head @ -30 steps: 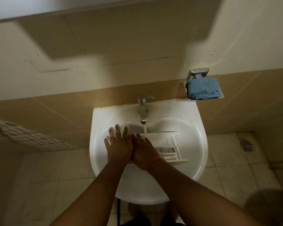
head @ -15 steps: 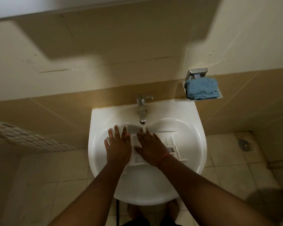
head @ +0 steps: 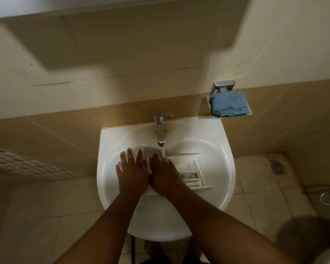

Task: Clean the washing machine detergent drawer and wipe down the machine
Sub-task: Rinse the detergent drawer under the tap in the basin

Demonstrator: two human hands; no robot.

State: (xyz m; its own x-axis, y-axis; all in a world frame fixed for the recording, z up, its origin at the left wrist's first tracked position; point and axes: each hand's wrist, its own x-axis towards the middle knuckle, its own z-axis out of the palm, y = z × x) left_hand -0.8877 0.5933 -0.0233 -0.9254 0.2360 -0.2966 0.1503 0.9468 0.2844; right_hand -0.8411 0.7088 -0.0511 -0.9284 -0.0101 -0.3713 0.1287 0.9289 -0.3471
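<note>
Partly hidden under both hands, the white detergent drawer lies in the bowl of the white sink, its long side running left to right. Only its right end shows clearly, with thin dividers and a small compartment holding something grey that is too small to make out. The left hand lies flat over the drawer's left part, fingers straight and spread. The right hand rests just beside it, thumb sides touching, fingers pointing up toward the stream of water that falls from the chrome tap onto them; whether those fingers curl around an edge of the drawer cannot be told. A thin orange band circles the right wrist.

Both forearms cross the near rim of the sink and cover much of the bowl, so the drain is out of sight. Up on the wall to the right of the tap, a folded blue cloth sits on a small metal shelf. A white perforated basket is cut off at the left edge. A floor drain shows on the tiled floor at right, and a blurred dark shape fills the lower right corner.
</note>
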